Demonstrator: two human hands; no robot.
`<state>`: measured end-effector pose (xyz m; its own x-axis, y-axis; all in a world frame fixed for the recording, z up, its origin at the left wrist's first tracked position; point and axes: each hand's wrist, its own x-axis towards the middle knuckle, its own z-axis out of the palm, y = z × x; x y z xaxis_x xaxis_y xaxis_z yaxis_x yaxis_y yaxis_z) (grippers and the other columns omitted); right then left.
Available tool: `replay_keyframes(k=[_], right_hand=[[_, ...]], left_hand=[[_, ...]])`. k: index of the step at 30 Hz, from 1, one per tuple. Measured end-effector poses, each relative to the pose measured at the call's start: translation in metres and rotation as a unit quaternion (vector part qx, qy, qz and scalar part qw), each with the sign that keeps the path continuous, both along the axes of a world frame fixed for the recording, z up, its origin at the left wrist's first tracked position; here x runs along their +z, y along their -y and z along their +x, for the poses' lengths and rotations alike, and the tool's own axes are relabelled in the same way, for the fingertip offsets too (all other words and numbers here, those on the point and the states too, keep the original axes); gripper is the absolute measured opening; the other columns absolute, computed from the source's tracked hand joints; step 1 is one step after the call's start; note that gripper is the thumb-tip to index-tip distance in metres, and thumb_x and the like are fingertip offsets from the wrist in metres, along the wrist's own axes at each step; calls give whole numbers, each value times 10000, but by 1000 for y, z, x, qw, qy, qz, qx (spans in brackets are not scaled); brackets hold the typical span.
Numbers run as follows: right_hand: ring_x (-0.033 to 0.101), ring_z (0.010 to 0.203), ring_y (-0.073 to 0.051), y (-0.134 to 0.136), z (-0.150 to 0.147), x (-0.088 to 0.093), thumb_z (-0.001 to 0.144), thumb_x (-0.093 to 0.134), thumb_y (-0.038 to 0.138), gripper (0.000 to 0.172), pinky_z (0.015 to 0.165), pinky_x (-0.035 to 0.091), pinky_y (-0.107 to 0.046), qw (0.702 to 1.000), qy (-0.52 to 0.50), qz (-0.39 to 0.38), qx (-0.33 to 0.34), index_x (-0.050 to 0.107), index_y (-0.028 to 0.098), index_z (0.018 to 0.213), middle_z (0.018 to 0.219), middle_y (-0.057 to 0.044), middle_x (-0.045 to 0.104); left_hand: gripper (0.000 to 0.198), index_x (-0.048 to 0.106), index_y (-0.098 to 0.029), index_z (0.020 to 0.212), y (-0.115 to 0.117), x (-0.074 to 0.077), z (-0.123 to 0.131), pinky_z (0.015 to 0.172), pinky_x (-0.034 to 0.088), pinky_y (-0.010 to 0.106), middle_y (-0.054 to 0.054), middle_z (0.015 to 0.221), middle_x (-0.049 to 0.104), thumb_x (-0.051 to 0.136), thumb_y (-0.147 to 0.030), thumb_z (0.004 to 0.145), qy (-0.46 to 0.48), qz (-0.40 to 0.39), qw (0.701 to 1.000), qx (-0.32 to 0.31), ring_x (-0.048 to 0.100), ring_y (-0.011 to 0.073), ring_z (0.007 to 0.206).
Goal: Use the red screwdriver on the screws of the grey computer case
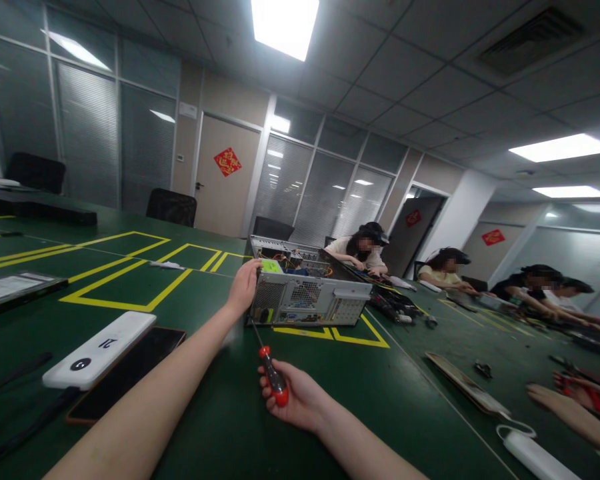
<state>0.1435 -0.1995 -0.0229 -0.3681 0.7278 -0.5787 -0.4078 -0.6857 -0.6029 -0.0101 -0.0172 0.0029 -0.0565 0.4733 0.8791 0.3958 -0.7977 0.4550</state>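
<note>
Red-and-black screwdriver (275, 383) clenched in my right hand (295, 395); left hand (244, 288) ahead of it, on computer case (325, 305), can't tell if pinching. Could slip since shaft (257, 335) is slanted.

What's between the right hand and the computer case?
In the head view, the screwdriver extends shaft first from the right hand toward the computer case.

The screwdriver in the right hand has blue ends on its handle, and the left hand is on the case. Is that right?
Not quite: the handle ends of the screwdriver are red, not blue, as the head view shows. The right hand holds it, and the left hand is on the case.
</note>
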Motion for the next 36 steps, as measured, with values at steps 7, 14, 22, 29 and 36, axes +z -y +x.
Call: replay_keyframes(k=[7,14,22,29,36], right_hand=[[544,533,-90,1,-1,1,905,417,319,295,476,389,-160,1000,-3,3,-1,589,81,924,653,-39,579],[542,521,-91,0,-1,-1,913,397,327,304,470,383,-162,1000,0,2,1,580,85,932,640,-35,578],[537,521,-89,0,-2,-1,912,401,326,301,470,386,-162,1000,3,4,2,583,87,924,635,-30,576],[536,525,-88,0,-1,-1,911,404,324,296,472,387,-162,1000,-1,4,2,582,89,932,646,-35,578],[547,536,-95,0,0,-2,897,437,324,285,485,393,-170,1000,-4,7,-1,578,82,953,665,-43,580]], left_hand=[[378,573,-182,1018,0,0,0,1025,400,434,106,1157,598,230,-322,945,2,3,1000,-4,528,207,1139],[393,580,-174,1027,-1,-1,0,1032,393,429,111,1163,597,230,-333,946,6,5,1000,-4,528,206,1141],[384,579,-167,1020,-3,-2,0,1028,395,435,118,1160,600,236,-322,944,6,13,1000,-3,532,208,1136],[370,574,-174,1018,-2,-1,0,1025,400,435,112,1157,600,240,-312,940,3,10,1000,-1,530,208,1138],[373,576,-182,1016,-1,0,0,1025,401,431,105,1154,598,235,-317,942,6,8,1000,-3,529,204,1136]])
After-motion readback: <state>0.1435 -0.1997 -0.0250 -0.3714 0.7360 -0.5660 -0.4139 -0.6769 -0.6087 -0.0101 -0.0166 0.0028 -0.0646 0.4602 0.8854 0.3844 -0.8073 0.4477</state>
